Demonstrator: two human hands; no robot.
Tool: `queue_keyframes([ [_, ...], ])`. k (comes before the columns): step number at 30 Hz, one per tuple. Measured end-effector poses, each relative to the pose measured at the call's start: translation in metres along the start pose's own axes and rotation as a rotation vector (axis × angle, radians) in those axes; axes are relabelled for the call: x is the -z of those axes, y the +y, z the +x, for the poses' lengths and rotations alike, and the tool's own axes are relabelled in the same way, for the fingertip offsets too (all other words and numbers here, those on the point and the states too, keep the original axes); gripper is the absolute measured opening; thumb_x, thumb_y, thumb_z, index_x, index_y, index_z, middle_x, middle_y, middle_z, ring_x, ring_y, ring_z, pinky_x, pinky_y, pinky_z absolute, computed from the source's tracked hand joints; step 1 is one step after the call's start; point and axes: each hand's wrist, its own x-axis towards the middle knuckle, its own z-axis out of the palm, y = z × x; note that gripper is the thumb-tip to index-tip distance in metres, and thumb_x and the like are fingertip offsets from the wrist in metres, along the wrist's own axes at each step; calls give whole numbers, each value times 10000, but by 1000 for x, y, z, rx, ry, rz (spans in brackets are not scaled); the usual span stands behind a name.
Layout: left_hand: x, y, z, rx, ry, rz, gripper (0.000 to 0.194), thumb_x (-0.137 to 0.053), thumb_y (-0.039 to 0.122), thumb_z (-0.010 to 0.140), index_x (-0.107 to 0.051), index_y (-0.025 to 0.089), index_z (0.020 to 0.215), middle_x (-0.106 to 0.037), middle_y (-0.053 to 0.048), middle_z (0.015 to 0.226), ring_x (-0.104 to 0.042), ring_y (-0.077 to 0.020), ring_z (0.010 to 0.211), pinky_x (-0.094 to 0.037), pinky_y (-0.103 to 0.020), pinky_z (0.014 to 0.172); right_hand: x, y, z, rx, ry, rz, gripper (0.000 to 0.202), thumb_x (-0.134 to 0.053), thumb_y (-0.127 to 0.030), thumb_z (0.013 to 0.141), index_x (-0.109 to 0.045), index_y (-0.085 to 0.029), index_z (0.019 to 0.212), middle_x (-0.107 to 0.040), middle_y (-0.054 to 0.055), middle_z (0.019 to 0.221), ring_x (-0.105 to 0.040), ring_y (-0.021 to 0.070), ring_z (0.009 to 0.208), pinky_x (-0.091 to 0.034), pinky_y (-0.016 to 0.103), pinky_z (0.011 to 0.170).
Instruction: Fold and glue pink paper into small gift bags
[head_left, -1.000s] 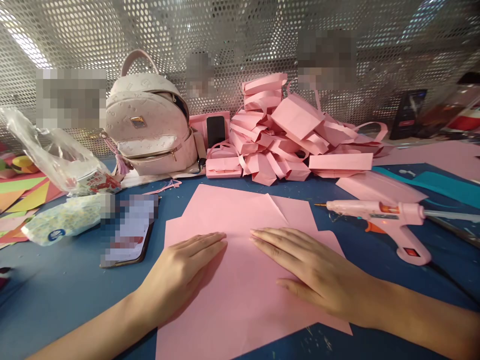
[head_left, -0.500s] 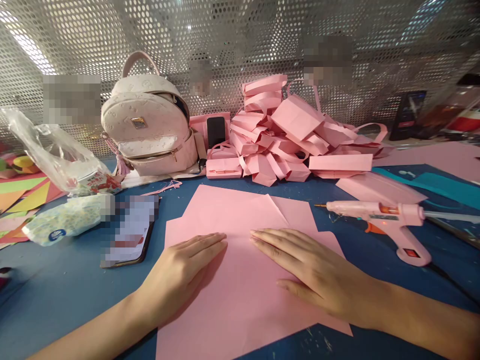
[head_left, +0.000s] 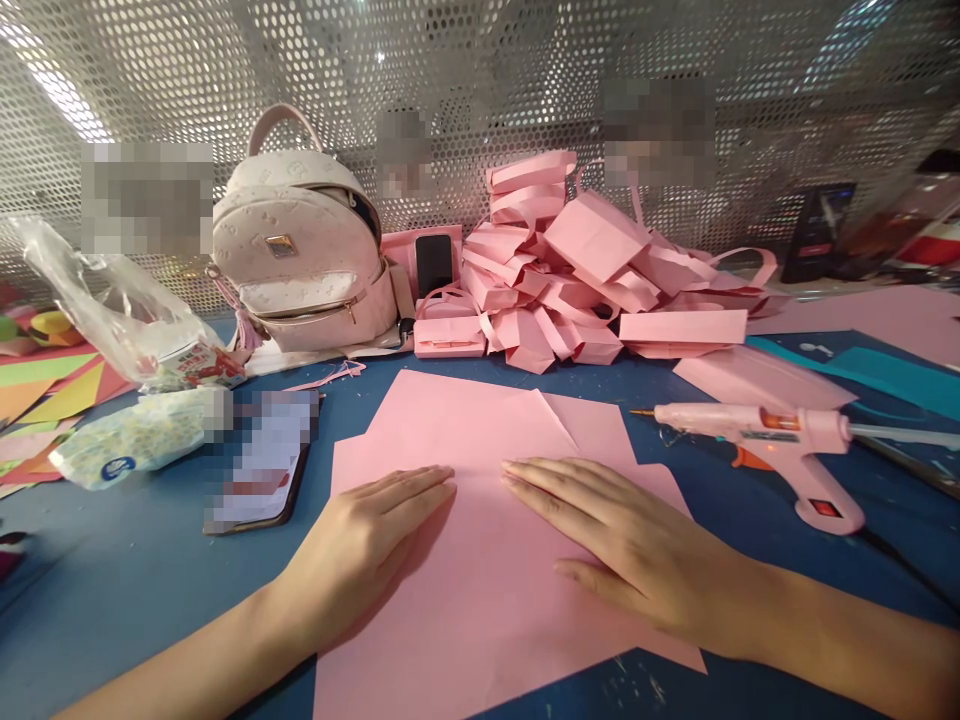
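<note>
Several overlapping pink paper sheets lie on the blue table in front of me. My left hand rests flat on the left part of the paper, its fingers stretched toward the middle and its thumb out of sight. On the right part, my right hand lies with fingers extended and thumb apart. A gap of bare pink paper separates the two sets of fingertips. Neither hand holds anything. A pink glue gun lies on its side to the right of my right hand, its nozzle pointing left.
Behind the sheets stands a heap of folded pink paper pieces, with a white backpack on its left. A phone, a tissue pack and a plastic bag are at left. Teal paper lies at right.
</note>
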Motion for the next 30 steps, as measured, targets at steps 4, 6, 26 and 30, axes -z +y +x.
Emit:
queue_keyframes([
  [4,0,0,0,2,2,-4,388,-425,107,997,-585,157,1347,-638,-89,1355,-632,-220,1222,-563,-384,1017,0,0,0,0,11,9,588,-488,-406,1007,-361,-164,1528,-444,114,1536,-418,249,1406,-380,446,1166],
  [6,0,0,0,4,5,-8,385,-429,113,999,-584,160,1349,-637,-86,1357,-631,-219,1223,-560,-383,1019,-1,1,0,-5,17,17,592,-498,-405,1003,-359,-174,1530,-449,110,1533,-420,249,1405,-379,442,1167],
  [26,-2,-2,-1,11,-5,-16,382,-431,119,1004,-584,177,1349,-628,-68,1371,-624,-211,1232,-554,-376,1028,-5,3,-2,7,22,-6,608,-476,-404,1010,-309,-178,1549,-412,90,1559,-394,240,1420,-380,436,1169],
  [30,-2,-2,-1,9,-6,-12,380,-430,130,1009,-580,176,1355,-630,-73,1368,-630,-215,1223,-562,-381,1018,-4,3,-1,-5,-5,-6,600,-471,-401,1012,-314,-182,1548,-405,88,1563,-393,243,1421,-375,447,1172],
])
